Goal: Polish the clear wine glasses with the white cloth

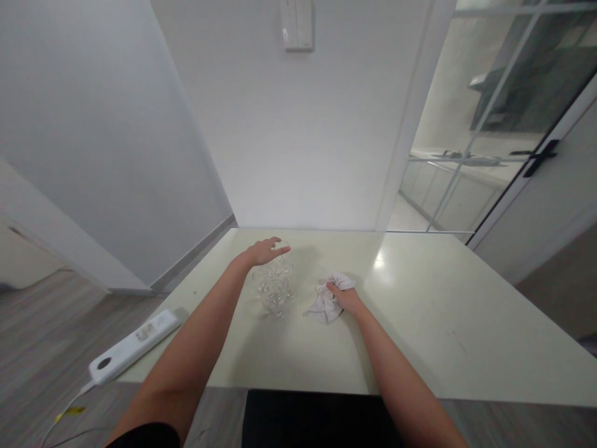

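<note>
A group of clear drinking glasses (277, 287) stands on the pale table (420, 323) near its middle. My left hand (265, 251) hovers over the farthest glass, its fingertips at the rim; whether it grips the glass is unclear. My right hand (345, 298) rests on a crumpled white cloth (326, 302) that lies on the table just right of the glasses, fingers closed on the fabric.
A white power strip (135, 345) with a cable lies at the table's left front edge. White walls stand behind the table, a glass door (489, 124) with a black handle to the right. Wooden floor lies to the left.
</note>
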Motion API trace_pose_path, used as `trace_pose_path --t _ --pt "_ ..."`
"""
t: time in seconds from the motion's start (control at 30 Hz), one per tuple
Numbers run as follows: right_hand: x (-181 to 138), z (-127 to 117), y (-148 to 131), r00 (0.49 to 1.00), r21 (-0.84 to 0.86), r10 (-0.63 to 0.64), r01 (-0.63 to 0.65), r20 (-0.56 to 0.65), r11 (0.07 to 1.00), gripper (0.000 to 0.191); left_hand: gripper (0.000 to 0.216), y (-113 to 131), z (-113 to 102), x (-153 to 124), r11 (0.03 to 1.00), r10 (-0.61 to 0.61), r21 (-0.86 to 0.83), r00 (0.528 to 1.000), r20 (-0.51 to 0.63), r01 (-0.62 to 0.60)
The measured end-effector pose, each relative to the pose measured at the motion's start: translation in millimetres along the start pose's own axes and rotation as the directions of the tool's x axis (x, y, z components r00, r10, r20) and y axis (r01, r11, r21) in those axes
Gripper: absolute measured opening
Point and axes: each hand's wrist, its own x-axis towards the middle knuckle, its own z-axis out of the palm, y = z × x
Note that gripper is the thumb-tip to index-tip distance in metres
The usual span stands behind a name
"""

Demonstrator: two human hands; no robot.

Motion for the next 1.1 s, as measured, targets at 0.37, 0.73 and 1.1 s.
trace_pose_path --t 0.37,0.73,1.1 --pt "-1 -1 -1 0.999 0.039 0.032 -0.032 0.003 0.999 0.026 0.074 -4 3 -3 0.990 0.111 -0.067 0.985 -0.132 -0.121" --pt "-2 0 -8 1.000 0.045 0.011 -0.011 0.001 0.999 0.025 0.054 -67 75 -60 0.538 -0.512 -0.813 0.679 -0.526 -0.224" --pt "-1 -1 -8 1.000 0.033 0.015 -0.015 -0.008 0.999 0.027 0.042 -73 114 -75 0.566 -0.478 -0.806 0.728 -0.491 -0.172"
